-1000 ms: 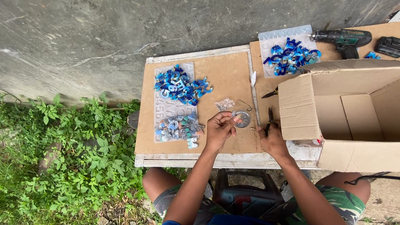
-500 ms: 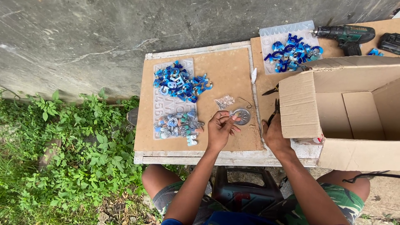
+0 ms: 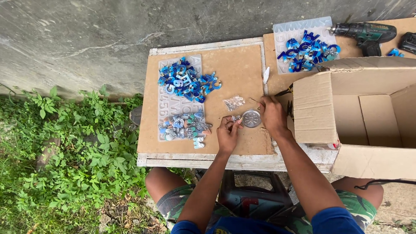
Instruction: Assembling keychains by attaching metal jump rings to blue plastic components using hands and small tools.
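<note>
The left hand (image 3: pixel 227 135) pinches something tiny at its fingertips, too small to identify, just beside a round silver tin (image 3: pixel 251 118) on the brown tabletop (image 3: pixel 242 73). The right hand (image 3: pixel 272 115) is curled around a thin tool beside the tin. A small clear bag (image 3: pixel 234 102) lies near; blue letter pieces (image 3: pixel 186 81) sit further left, an open cardboard box (image 3: pixel 368 112) right.

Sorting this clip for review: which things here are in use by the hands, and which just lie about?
In use: left hand pinching a tiny piece; right hand; round metal tin; small clear bag.

Lying about: cordless drill; open cardboard box; blue letter piles.
</note>
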